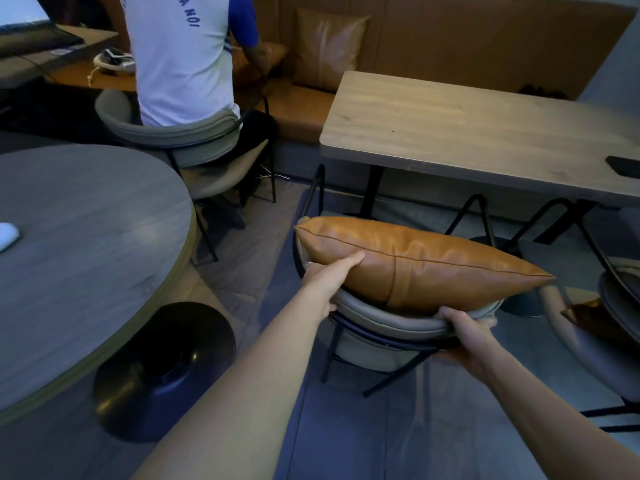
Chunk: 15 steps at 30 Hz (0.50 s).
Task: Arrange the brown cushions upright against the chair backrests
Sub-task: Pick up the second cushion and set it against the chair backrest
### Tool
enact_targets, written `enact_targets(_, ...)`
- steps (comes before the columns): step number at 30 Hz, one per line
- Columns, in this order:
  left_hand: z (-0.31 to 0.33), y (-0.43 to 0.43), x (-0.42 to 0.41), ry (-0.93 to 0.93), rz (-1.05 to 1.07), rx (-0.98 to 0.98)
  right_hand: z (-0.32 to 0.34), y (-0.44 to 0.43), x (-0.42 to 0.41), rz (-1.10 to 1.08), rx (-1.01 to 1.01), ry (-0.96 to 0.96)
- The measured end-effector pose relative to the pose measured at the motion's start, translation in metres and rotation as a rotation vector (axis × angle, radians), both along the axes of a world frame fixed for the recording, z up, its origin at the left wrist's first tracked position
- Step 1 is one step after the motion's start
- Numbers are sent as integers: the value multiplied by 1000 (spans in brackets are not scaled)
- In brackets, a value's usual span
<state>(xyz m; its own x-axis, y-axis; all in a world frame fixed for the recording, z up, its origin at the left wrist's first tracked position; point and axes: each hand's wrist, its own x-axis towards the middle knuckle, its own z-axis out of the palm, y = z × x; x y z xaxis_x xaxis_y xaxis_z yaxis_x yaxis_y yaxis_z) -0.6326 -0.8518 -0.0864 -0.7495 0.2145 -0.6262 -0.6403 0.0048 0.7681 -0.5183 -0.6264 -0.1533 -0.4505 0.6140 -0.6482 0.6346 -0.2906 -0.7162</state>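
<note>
This looks like a café or casual dining room, possibly doubling as a shared work lounge. A long tan upholstered bench (304, 109) runs along the back wall, with a matching leather cushion (329, 46) propped against its padded back. Several small tables stand close together: a rectangular wood-topped table (485, 133) on a dark pedestal and a round grey table (76, 244) with a heavy black disc base (162, 372). Identical grey padded chairs (391, 327) on thin black metal legs sit around them. A seated person (183, 57) in a white and blue shirt faces an open laptop (31, 32) on another table.
</note>
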Motion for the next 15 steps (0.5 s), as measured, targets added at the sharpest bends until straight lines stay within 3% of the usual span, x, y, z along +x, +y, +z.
enact_targets(15, -2, -9, -24, 69, -133, -175, -14, 6, -13, 31, 46, 0)
